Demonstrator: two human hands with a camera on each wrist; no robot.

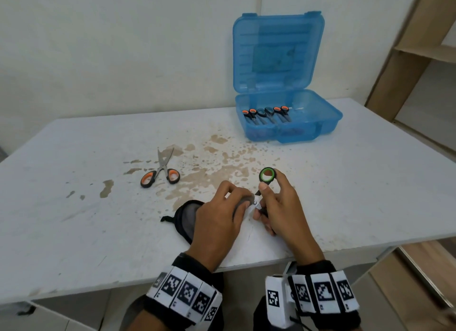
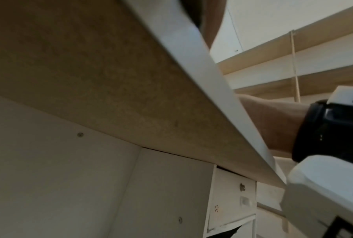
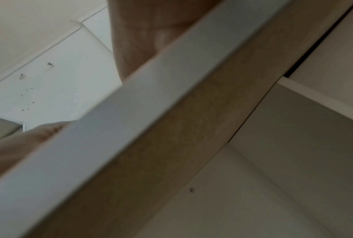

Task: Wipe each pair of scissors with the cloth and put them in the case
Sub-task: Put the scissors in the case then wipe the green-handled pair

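In the head view my right hand (image 1: 274,205) grips the green-handled scissors (image 1: 267,175) near the table's front edge, one green ring sticking up past the thumb. My left hand (image 1: 227,207) pinches the grey cloth (image 1: 190,216) around the blades, which are hidden by the cloth and fingers. An orange-handled pair of scissors (image 1: 161,171) lies open on the table to the left. The blue case (image 1: 286,118) stands open at the back right with three pairs (image 1: 267,113) lying inside. Both wrist views show only the table's edge and underside.
The white table (image 1: 74,182) has brown stains across its middle. A wooden shelf unit (image 1: 424,47) stands at the far right. The wall runs close behind the case. The table's front edge (image 2: 202,64) fills much of both wrist views.
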